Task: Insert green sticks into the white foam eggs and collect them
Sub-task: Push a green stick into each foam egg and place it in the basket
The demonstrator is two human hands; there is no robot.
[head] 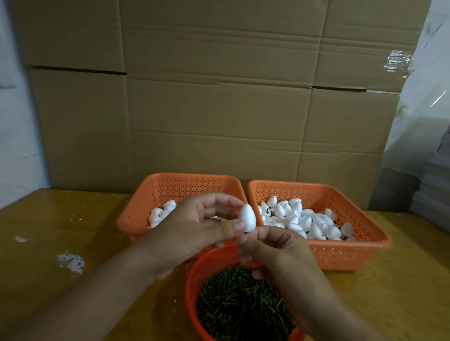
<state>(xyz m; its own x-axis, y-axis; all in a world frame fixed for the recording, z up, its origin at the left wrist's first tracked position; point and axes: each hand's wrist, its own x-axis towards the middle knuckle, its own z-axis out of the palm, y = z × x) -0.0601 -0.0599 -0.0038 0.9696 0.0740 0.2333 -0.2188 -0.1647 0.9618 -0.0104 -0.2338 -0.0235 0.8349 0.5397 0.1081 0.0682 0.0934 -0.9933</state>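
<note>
Left hand (201,222) at centre, thumb and curled fingers pinching a white foam egg (247,217), narrow end up. Right hand (279,248) just below at five o'clock from the egg, fingertips pinched together under its wide base, probably on a green stick, though none shows between them. Directly below, at six o'clock, a round red basket (193,282) heaped with green sticks (240,310). Beyond the hands at eleven o'clock, an orange tray (135,217) holding a small cluster of plain eggs (162,214); at two o'clock, a second orange tray (346,253) with a larger pile of eggs (303,218), a few green stubs peeping out, so likely the finished lot. Step in hand, by the look of it: seating the stick. Best done by keeping the egg steady without squeezing, since foam dents and sheds crumbs; lining the stick up with the long axis at the middle of the base; pushing straight and slowly, no wobble, to avoid a torn hole or a tip breaking out at the side; then dropping the finished piece into the two o'clock tray. Hard to make out: the stick itself and how deep it sits, hidden behind the right fingers; the near wall of the left tray, covered by the left hand; the near rim of the red basket, cut off at the bottom edge; white flecks on the table (50,291) at eight o'clock, possibly foam debris.
</note>
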